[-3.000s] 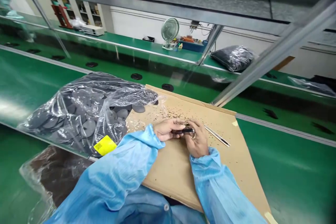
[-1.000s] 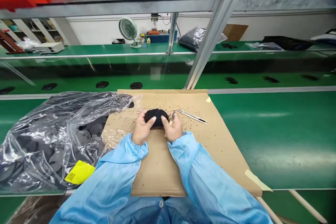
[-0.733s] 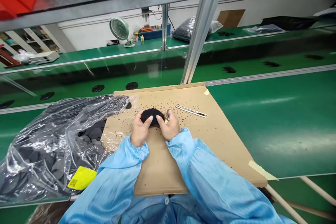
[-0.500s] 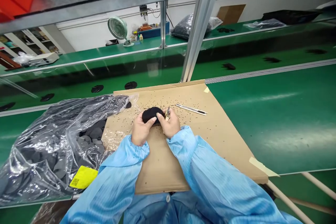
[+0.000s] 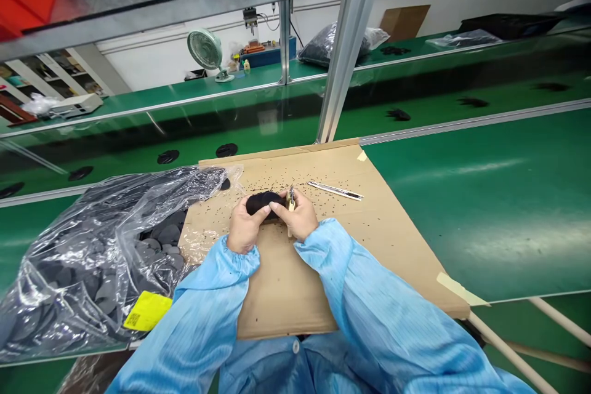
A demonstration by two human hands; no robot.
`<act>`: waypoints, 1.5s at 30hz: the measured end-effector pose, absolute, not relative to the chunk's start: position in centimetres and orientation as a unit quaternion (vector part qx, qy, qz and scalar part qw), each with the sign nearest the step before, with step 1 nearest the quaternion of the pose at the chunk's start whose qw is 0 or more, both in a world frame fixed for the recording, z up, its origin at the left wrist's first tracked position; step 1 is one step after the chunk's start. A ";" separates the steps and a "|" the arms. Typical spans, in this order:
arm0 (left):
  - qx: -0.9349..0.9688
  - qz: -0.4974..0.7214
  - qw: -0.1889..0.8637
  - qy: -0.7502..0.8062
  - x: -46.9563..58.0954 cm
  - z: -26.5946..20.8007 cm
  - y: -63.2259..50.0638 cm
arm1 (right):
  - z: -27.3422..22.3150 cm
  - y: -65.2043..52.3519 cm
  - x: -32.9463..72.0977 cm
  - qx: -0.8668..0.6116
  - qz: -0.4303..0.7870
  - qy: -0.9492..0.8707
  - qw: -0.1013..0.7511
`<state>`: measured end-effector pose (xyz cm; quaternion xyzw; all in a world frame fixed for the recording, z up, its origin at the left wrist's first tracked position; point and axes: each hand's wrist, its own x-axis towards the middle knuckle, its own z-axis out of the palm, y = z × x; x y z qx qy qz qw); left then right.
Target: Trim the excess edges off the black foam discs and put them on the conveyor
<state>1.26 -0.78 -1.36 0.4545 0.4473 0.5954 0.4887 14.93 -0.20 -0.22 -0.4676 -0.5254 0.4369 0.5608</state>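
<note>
My left hand (image 5: 243, 225) is closed on the left side of a black, rounded, soft-looking pad (image 5: 264, 203), its thumb along the near edge. Facing it, my right hand (image 5: 301, 215) presses a thumb to the pad's right side. A small yellow-and-metal hand tool (image 5: 290, 199) sticks up from the fingers of that same hand; its exact kind is hard to make out. Both hands are over a brown cardboard sheet (image 5: 286, 283) scattered with tiny black scraps. Beyond my right hand lies a slim cutter knife (image 5: 335, 190), touched by neither hand.
At left a clear plastic bag (image 5: 83, 246) of dark round pieces overlaps the cardboard, with a yellow label (image 5: 148, 311) on it. A metal post (image 5: 346, 49) rises behind the sheet. Black pieces (image 5: 226, 150) lie on the green belt beyond. A fan (image 5: 205, 49) stands farther back.
My hands and the black pad have shifted slightly left. The small tool in my right hand has turned more upright. The cutter knife stays in place on the cardboard.
</note>
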 end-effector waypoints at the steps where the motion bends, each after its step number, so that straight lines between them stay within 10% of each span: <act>1: 0.458 0.592 0.490 0.446 1.2 -1.4 -0.8 | -0.2 -0.1 15.0 -0.461 0.448 -0.517 0.566; 25: 0.222 0.509 0.754 0.351 0.7 0.5 -0.8 | 0.4 -1.6 14.8 -0.394 0.285 -0.656 0.577; 45: 0.230 0.616 0.651 0.378 0.7 0.6 -0.1 | 0.1 -1.1 15.2 -0.522 0.238 -0.680 0.457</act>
